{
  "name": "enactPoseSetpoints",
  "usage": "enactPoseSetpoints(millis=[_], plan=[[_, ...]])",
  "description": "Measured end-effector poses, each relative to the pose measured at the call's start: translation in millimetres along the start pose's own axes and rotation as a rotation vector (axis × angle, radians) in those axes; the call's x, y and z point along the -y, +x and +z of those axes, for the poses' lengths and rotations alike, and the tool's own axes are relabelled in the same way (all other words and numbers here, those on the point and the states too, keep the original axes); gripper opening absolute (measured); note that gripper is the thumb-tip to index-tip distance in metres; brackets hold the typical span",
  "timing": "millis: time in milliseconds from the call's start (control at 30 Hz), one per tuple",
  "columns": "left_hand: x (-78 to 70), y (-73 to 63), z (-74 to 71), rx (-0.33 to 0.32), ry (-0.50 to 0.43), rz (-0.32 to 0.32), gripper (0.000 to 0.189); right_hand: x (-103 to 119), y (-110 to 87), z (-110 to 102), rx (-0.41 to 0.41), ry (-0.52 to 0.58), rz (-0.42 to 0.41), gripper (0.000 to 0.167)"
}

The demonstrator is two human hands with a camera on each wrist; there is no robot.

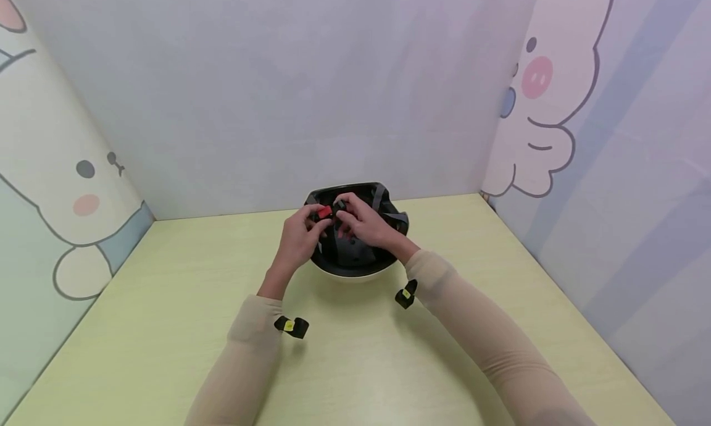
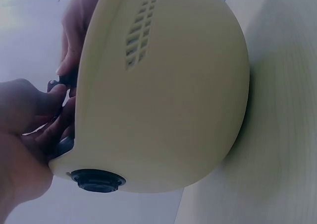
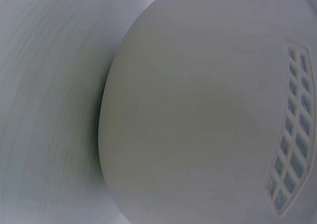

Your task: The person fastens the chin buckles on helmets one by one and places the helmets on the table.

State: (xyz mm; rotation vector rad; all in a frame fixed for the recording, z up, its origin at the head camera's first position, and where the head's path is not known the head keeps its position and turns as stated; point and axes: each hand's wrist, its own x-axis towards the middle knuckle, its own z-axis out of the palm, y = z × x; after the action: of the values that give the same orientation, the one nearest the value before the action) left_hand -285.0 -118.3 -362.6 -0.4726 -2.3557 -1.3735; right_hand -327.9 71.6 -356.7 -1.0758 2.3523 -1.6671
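Note:
A cream helmet point(image 2: 173, 100) rests upside down on the table, its dark lining point(image 1: 357, 253) facing up in the head view. Over the opening, my left hand point(image 1: 295, 239) pinches a red buckle piece point(image 1: 324, 212) between thumb and fingers. Close beside it, my right hand point(image 1: 363, 221) holds a small black buckle piece point(image 1: 340, 204) with bent fingers. Both pieces are right at each other above the lining. Grey straps point(image 1: 379, 197) run along the inside of the helmet. In the right wrist view only the shell and its vent grille point(image 3: 292, 130) show; the hand is hidden.
The pale yellow-green table point(image 1: 183, 290) runs back to a light wall point(image 1: 278, 105). Side walls with cartoon animals flank it. Black bands with yellow tags hang at the left sleeve point(image 1: 250, 333) and right sleeve point(image 1: 461, 302). A round black fitting point(image 2: 99, 180) sticks out from the shell.

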Motion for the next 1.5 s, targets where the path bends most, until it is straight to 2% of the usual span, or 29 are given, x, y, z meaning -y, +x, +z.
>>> enactPoseSetpoints(millis=[133, 433, 633, 867, 1100, 1300, 1500], plan=[[-0.2, 0.8, -1.5, 0.011, 0.007, -0.017, 0.032, 0.4, 2.0, 3.7, 0.006, -0.05, -0.01, 0.028], [-2.1, 1.5, -3.5, 0.054, 0.058, -0.009, 0.031, -4.2, 1.9, 7.0, 0.005, -0.13, -0.014, 0.025], [-2.5, 2.7, -4.0, 0.072, 0.067, -0.02, 0.03, -6.1, 2.8, 3.6, -0.002, -0.093, -0.018, 0.026], [-0.4, 5.6, -2.7, 0.058, 0.056, -0.025, 0.029, -7.1, 3.0, -0.8, 0.01, -0.061, -0.04, 0.023], [-2.0, 7.2, -3.5, 0.056, 0.044, -0.027, 0.034, -6.4, 0.3, -5.7, 0.014, -0.074, 0.023, 0.041], [-2.3, 6.9, -5.5, 0.067, 0.027, -0.002, 0.04, -6.7, -1.8, -9.4, -0.004, -0.064, 0.046, 0.057], [0.1, 6.6, -6.3, 0.069, 0.018, 0.024, 0.04, -8.1, -4.6, -10.2, 0.0, -0.064, 0.044, 0.058]])
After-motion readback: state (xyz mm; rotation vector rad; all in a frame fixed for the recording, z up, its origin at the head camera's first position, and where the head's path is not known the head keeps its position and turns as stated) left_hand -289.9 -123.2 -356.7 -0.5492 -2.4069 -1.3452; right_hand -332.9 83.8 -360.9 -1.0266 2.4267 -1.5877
